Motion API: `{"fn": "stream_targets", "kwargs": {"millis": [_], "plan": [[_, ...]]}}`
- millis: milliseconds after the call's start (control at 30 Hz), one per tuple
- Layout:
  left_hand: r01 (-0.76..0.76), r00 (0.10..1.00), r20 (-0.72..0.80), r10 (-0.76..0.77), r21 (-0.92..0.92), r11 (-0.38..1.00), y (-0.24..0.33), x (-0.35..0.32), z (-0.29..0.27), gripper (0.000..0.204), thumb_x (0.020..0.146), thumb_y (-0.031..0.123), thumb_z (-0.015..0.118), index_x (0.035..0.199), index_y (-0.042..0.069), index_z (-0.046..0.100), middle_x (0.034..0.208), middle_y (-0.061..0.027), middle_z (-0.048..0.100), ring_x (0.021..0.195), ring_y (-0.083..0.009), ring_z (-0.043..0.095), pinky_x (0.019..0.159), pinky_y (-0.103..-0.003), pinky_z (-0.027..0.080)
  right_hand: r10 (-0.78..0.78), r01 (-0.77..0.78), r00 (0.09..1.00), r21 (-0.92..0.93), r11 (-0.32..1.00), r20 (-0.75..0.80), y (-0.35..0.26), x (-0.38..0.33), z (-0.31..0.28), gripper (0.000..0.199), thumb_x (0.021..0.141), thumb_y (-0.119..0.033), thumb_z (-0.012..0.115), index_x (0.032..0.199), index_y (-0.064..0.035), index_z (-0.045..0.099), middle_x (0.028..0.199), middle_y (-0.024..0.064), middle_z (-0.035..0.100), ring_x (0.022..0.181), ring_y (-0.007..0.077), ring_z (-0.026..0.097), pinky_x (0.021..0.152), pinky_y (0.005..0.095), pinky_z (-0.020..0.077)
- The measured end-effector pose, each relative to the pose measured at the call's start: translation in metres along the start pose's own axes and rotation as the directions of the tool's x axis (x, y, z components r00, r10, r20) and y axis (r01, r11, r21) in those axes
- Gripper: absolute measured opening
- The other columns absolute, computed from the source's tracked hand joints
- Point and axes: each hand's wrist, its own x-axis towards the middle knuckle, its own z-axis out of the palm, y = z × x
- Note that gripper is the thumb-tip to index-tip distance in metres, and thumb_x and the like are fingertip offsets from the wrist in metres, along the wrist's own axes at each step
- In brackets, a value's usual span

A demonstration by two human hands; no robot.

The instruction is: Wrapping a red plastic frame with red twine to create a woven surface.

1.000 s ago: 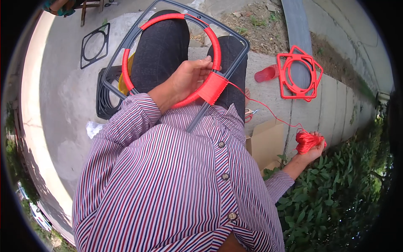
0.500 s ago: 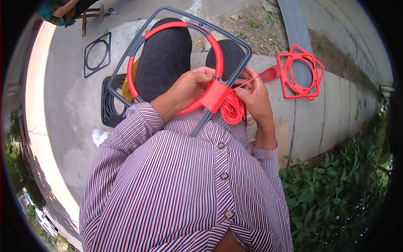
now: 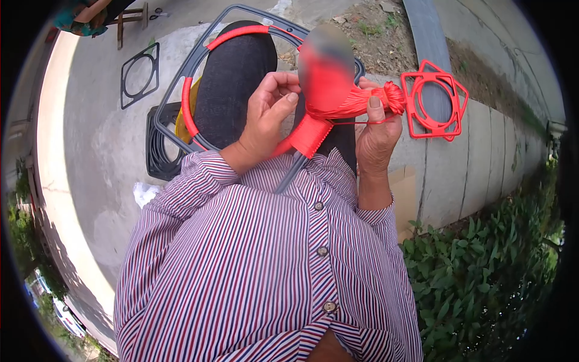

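A dark grey square frame with a round inner ring (image 3: pixel 171 90) rests on my lap, tilted across my thighs. Red cord wraps parts of the ring, including a tight band (image 3: pixel 312 136) at the near right side. My right hand (image 3: pixel 379 134) grips a skein of red cord (image 3: pixel 389 99), thumb on top, and a strand runs from the skein toward the band. Left of the skein, my left hand (image 3: pixel 268 114) is raised with fingers bent and thumb apart; I see nothing in it. A blurred patch hides the frame's right part and some of the cord.
Red frames (image 3: pixel 434 99) lie stacked on the paving at the right. Dark frames (image 3: pixel 161 148) are piled left of my legs, beside a yellow object (image 3: pixel 188 114); another dark frame (image 3: pixel 140 75) lies farther off. Leafy plants (image 3: pixel 470 277) grow at the lower right. Another person's arm (image 3: pixel 90 12) shows far left.
My right hand has lifted the red skein from beside the wrapped band up and to the right. My left hand has come off the ring and moved slightly left.
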Motion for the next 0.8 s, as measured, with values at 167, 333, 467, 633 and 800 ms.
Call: {"fn": "stream_targets", "kwargs": {"millis": [167, 333, 467, 633, 800], "plan": [[0.246, 0.968, -0.026, -0.248, -0.071, 0.967, -0.008, 0.008, -0.013, 0.031, 0.092, 0.019, 0.05, 0.116, -0.001, 0.052, 0.087, -0.0029, 0.054, 0.065, -0.0062, 0.048, 0.061, -0.021, 0.041, 0.521, -0.198, 0.813, -0.718, 0.667, 0.259, -0.031, -0.004, -0.073, 0.031, 0.083, -0.02, 0.063, 0.1, 0.0065, 0.058, 0.097, 0.0107, 0.062, 0.083, 0.015, 0.059, 0.071, 0.0277, 0.0499], [0.528, 0.849, 0.021, -0.528, -0.072, 0.846, -0.007, 0.01, -0.012, 0.036, 0.093, 0.023, 0.048, 0.122, 0.001, 0.048, 0.079, -0.0022, 0.054, 0.057, -0.0063, 0.044, 0.054, -0.02, 0.035, 0.621, -0.59, 0.754, -0.196, 0.783, 0.214, -0.016, -0.044, -0.146, 0.028, 0.081, -0.02, 0.062, 0.094, 0.0045, 0.057, 0.089, 0.0134, 0.06, 0.077, 0.0194, 0.06, 0.063, 0.0326, 0.051], [0.607, 0.795, 0.088, -0.601, -0.08, 0.791, -0.002, 0.015, -0.004, 0.046, 0.091, 0.024, 0.045, 0.13, 0.002, 0.044, 0.087, -0.0059, 0.059, 0.068, -0.0108, 0.055, 0.066, -0.024, 0.046, 0.388, -0.108, 0.839, 0.583, 0.805, -0.381, 0.005, -0.049, -0.217, 0.024, 0.084, -0.016, 0.057, 0.099, 0.0026, 0.056, 0.086, 0.014, 0.06, 0.072, 0.0222, 0.06, 0.06, 0.035, 0.0521], [0.623, 0.781, 0.299, -0.548, -0.319, 0.714, -0.001, 0.017, -0.002, 0.052, 0.083, 0.017, 0.043, 0.132, 0.001, 0.044, 0.102, -0.0122, 0.062, 0.091, -0.0194, 0.062, 0.087, -0.033, 0.05, 0.347, -0.317, 0.934, 0.653, 0.688, 0.088, 0.031, -0.041, -0.194, 0.022, 0.086, -0.007, 0.051, 0.106, 0.0032, 0.051, 0.08, 0.0101, 0.058, 0.07, 0.0213, 0.058, 0.066, 0.034, 0.0506], [0.64, 0.763, 0.369, -0.531, -0.318, 0.699, -0.002, 0.016, -0.003, 0.056, 0.076, 0.014, 0.044, 0.129, -0.005, 0.044, 0.113, -0.018, 0.061, 0.105, -0.0254, 0.061, 0.096, -0.037, 0.048, 0.48, -0.524, 0.845, 0.187, 0.831, 0.235, 0.013, -0.031, -0.061, 0.023, 0.084, -0.009, 0.059, 0.104, 0.0018, 0.055, 0.07, 0.0057, 0.057, 0.064, 0.0133, 0.057, 0.063, 0.0273, 0.0476]]}}
